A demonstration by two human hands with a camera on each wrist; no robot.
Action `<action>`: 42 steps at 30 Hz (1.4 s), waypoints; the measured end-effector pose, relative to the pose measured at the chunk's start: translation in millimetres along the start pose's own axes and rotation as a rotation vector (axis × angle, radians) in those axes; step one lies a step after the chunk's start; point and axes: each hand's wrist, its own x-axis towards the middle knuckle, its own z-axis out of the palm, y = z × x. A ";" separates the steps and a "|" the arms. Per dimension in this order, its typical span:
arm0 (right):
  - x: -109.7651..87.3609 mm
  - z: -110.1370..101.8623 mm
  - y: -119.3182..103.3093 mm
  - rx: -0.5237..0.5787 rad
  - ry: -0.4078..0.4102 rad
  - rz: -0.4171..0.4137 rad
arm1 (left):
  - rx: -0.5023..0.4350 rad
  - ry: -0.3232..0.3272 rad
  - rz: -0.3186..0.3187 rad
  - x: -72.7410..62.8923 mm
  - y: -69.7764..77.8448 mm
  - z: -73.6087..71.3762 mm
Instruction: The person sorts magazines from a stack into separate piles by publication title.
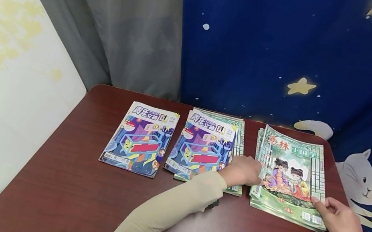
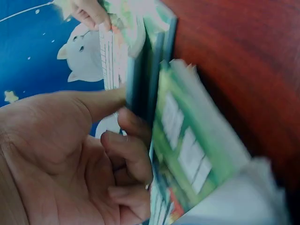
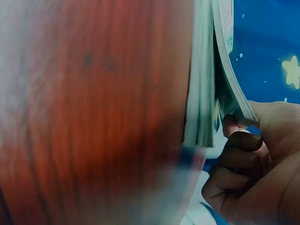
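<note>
At the right end of the table lies a stack of green magazines, the top magazine [image 1: 289, 169] showing two cartoon figures. My right hand [image 1: 342, 222] pinches its lower right edge, thumb on the cover. In the right wrist view that corner of the magazine [image 3: 229, 70] is lifted off the lower magazines [image 3: 200, 93]. My left hand [image 1: 244, 170] is at the spine side of the same magazine. The left wrist view shows the spine [image 2: 134, 79] between the left thumb and curled fingers. Just left, a purple magazine [image 1: 203, 147] lies on other green magazines [image 1: 235, 190], partly under the left forearm.
Another purple magazine [image 1: 140, 139] lies on the left of the brown table [image 1: 61, 185]. A blue curtain [image 1: 254, 54] with stars and a grey curtain [image 1: 139, 43] hang behind the table. A white patterned wall [image 1: 31, 79] is at the left.
</note>
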 end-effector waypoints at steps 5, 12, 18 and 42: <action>8.4 -1.0 5.8 -0.005 -0.105 0.011 | 0.044 0.024 -0.054 2.2 4.2 0.8; 11.3 -2.1 10.1 -0.014 -0.203 0.028 | 0.150 0.012 -0.120 3.9 13.3 6.1; 9.7 -0.7 12.0 -0.034 -0.186 0.055 | 0.167 0.016 -0.153 4.5 18.5 8.6; 5.3 -9.6 -72.0 -0.153 -0.070 -0.024 | 0.091 0.346 -0.040 -11.0 1.9 18.6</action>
